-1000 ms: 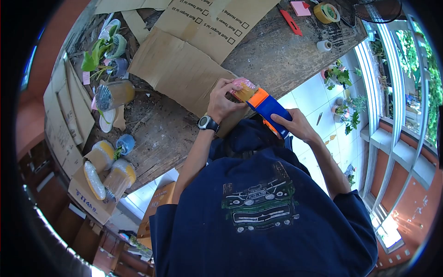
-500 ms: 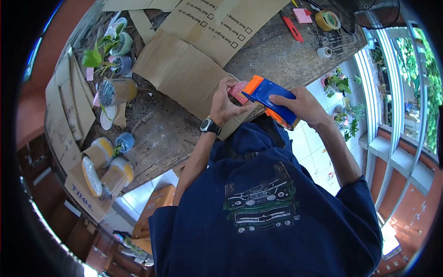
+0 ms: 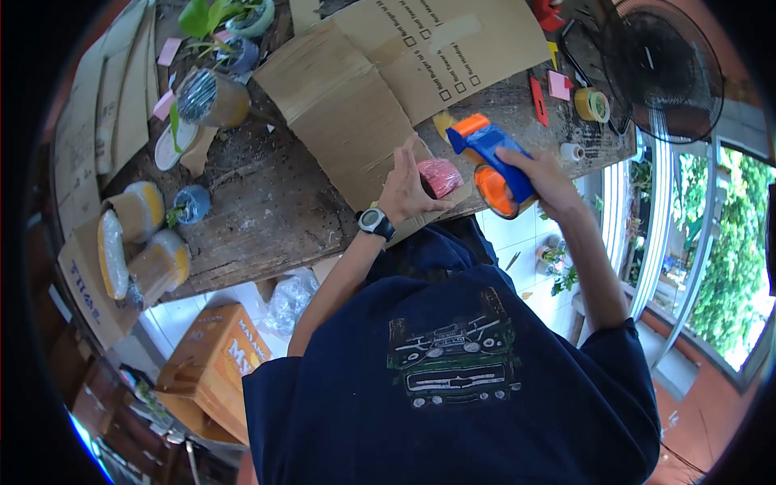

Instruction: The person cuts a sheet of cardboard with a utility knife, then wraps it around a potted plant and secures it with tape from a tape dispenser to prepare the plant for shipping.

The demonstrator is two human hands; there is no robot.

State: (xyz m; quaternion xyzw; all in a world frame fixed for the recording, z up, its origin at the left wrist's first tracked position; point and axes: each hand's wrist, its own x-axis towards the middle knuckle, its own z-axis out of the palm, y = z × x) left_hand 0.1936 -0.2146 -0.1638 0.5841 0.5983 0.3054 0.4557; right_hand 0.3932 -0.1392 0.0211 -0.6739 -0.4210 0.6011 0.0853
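Observation:
A blue and orange tape dispenser (image 3: 503, 166) is gripped in my right hand (image 3: 547, 179), just right of a pink wrapped bundle (image 3: 440, 176). The bundle rests near the table's front edge, on the cardboard sheet. My left hand (image 3: 404, 186), with a watch on its wrist, stands beside the bundle's left side, thumb and fingers spread around it. Under the hand lies the flattened cardboard (image 3: 339, 113); a printed flap (image 3: 444, 48) extends behind it. A strip of tape shows at the dispenser's orange end.
Wrapped rolls (image 3: 145, 250), a blue pot (image 3: 192, 204), a foil-topped jar (image 3: 214, 99) and potted plants stand left. A red cutter (image 3: 539, 103), pink notes (image 3: 558, 85), a tape roll (image 3: 592, 105), a white spool (image 3: 572, 152) and a fan (image 3: 663, 69) are right. A box (image 3: 214, 364) sits below.
The tape dispenser in my right hand has moved away from the pink bundle, to the right. My left hand has opened wider beside it. The whole view has shifted and turned.

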